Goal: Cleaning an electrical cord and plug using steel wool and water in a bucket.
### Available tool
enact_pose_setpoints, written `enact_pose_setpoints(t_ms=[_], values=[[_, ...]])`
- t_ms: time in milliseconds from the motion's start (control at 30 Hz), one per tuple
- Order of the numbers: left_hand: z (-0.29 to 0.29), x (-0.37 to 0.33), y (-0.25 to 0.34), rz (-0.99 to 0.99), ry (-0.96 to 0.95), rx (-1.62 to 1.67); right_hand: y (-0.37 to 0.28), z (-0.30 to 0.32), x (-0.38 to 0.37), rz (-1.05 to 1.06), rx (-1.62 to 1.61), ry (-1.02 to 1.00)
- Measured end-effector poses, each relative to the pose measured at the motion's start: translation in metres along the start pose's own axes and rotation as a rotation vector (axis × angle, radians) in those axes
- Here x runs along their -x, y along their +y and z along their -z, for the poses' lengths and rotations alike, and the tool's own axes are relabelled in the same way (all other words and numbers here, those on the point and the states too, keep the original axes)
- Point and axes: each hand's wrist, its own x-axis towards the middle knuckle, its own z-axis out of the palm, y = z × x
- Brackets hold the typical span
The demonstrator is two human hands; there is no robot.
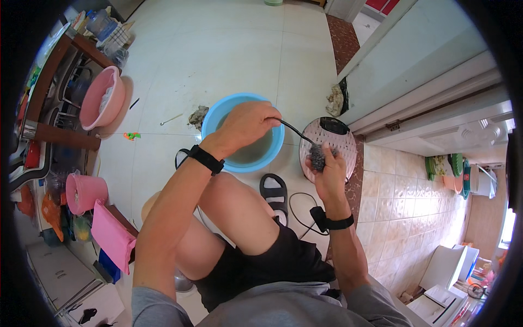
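My left hand [245,128] grips the thin dark handle of a metal utensil [294,131] above a blue basin [218,114] of cloudy water on the floor. My right hand [329,169] is closed on a dark grey scouring pad [317,156], pressed against the utensil's far end, which the pad hides. Just behind the right hand, a round pink perforated strainer [343,144] with a black piece on its top edge lies on the floor. Both wrists wear black bands. My bare knees are below the basin.
A black sandal [274,191] and a looped black cable [299,212] lie by my feet. A pink basin [101,98], pink bucket [84,192] and pink cloth [111,234] sit by the cluttered shelf at left. Rags lie on the tiles [198,116] and near the door frame [336,101].
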Motion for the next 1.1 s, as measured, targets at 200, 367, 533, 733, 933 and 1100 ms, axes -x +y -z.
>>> enact_pose_setpoints(t_ms=[200,367,533,733,933,1100], values=[[0.0,-0.006,0.005,0.036,-0.086,-0.04,-0.02,-0.037,-0.03,0.317,0.082,-0.102],[-0.002,-0.004,0.009,-0.012,-0.07,0.089,-0.02,-0.069,-0.053,0.416,0.367,-0.232],[0.003,-0.005,0.01,0.023,-0.057,0.063,-0.018,-0.069,-0.058,0.429,0.265,-0.275],[0.002,-0.005,0.005,0.08,0.004,-0.019,-0.029,-0.062,-0.051,0.209,0.3,-0.447],[-0.001,-0.007,0.005,0.148,-0.064,0.166,-0.019,-0.062,-0.064,0.441,0.679,-0.432],[-0.002,-0.005,0.004,0.271,-0.113,0.315,-0.015,-0.065,-0.066,0.578,0.738,-0.273]])
